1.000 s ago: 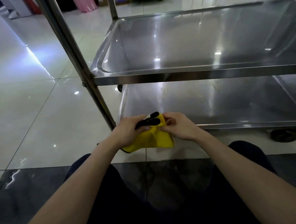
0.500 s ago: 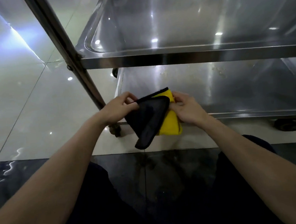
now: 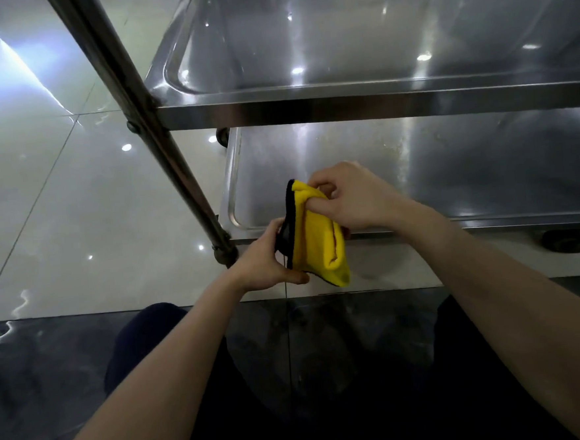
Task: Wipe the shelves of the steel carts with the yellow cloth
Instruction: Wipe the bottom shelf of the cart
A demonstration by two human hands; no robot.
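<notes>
The cloth is held folded between both hands, in the air just in front of the near left corner of the lower shelf. Its black edge and dark underside are gripped by the left hand, whose fingers are curled round that side, with one digit laid along the bottom fold. The top of the cloth is pinched by the right hand. Its fingers are bent over the upper yellow edge, and the thumb is pushed into the fold. The yellow face is turned toward the right fingers, the black trim toward the left ones. Beyond the right fingers the lower shelf is seen, dull and speckled in its middle. Above both sets of fingers the upper shelf is seen, marked with lamp glints. A post slants down to end just left of the left fingers. A wheel is seen well to the right of the right fingers. Pale floor is seen left of the post.
</notes>
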